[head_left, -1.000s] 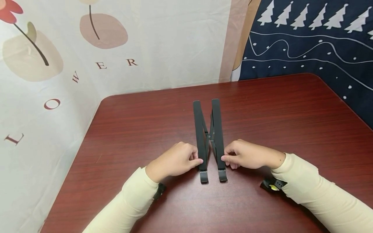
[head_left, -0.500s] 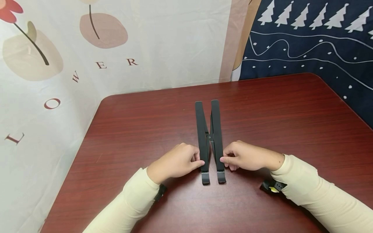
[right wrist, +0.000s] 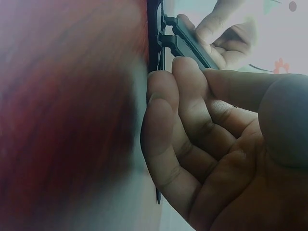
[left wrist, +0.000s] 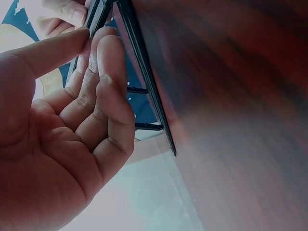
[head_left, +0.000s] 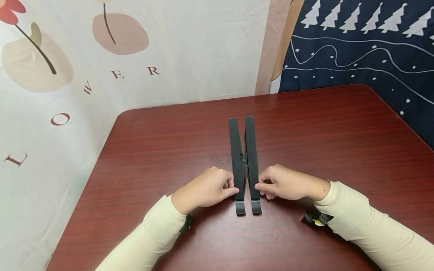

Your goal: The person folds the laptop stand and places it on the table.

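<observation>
A black folding laptop stand (head_left: 251, 158) stands on the table, its two long arms close together and joined by a pivot near the middle. Small upturned lips (head_left: 240, 208) finish its near ends. My left hand (head_left: 208, 187) pinches the left arm near its lower end, thumb on top and fingers curled at the side. On the other side, my right hand (head_left: 285, 182) pinches the right arm at about the same height. In the left wrist view, the stand's thin base bar (left wrist: 147, 72) runs along the tabletop. The right wrist view shows the right hand's curled fingers (right wrist: 161, 125) beside the stand.
The reddish-brown wooden table (head_left: 162, 143) reaches back to a pale cloth (head_left: 203, 49) with printed flowers and letters. A dark blue cloth (head_left: 359, 56) with white trees hangs at the back right.
Both hands have moved slightly inward, and the stand's two arms have come closer together. The gap between their near and far ends has narrowed.
</observation>
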`<state>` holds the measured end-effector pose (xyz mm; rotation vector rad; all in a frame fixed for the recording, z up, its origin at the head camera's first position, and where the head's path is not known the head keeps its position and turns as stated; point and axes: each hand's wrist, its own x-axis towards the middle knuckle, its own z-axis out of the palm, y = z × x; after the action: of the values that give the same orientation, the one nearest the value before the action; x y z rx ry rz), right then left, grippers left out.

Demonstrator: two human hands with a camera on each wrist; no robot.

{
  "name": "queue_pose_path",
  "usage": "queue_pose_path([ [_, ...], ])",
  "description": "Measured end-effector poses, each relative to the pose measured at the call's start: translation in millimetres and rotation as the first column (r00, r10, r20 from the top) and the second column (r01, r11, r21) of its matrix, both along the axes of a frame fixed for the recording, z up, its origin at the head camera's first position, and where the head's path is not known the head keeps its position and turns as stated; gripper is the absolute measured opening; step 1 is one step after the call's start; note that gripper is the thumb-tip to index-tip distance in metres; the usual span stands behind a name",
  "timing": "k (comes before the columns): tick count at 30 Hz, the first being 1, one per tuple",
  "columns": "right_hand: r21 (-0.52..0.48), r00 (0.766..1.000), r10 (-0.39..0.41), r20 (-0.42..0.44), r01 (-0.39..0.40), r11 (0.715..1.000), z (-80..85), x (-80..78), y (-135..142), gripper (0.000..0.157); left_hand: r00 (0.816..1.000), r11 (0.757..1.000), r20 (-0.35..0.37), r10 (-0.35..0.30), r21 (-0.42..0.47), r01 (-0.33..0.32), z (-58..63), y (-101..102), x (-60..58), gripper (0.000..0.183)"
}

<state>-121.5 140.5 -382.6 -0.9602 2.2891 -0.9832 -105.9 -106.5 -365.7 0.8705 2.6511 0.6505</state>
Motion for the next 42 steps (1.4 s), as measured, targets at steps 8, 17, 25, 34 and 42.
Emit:
queue_pose_path([
  [8,0.004,1.000,-0.007,0.011,0.007,1.000,0.0,1.5,-1.1,0.029,1.000,1.000,0.006,-0.009,0.013,0.009,0.2,0.9,0.8,0.026],
  [17,0.000,1.000,0.000,0.010,0.000,1.000,-1.4,2.2,-2.0,0.029,1.000,1.000,0.003,-0.020,0.021,0.020,-0.6,2.9,1.8,0.027],
  [25,-0.003,1.000,0.004,0.006,-0.004,1.000,-1.6,3.6,-2.9,0.030,0.999,0.999,0.008,-0.035,0.022,0.035,-1.0,4.4,2.8,0.025],
  [34,-0.004,1.000,0.006,0.003,-0.006,1.000,-3.2,6.5,-5.5,0.030,0.999,0.999,0.018,-0.044,0.011,0.043,-0.2,5.8,5.1,0.024],
  [42,-0.009,1.000,0.015,-0.003,-0.015,1.000,-2.7,7.3,-6.1,0.030,0.999,0.999,0.031,-0.039,0.012,0.039,0.3,6.6,5.9,0.026],
])
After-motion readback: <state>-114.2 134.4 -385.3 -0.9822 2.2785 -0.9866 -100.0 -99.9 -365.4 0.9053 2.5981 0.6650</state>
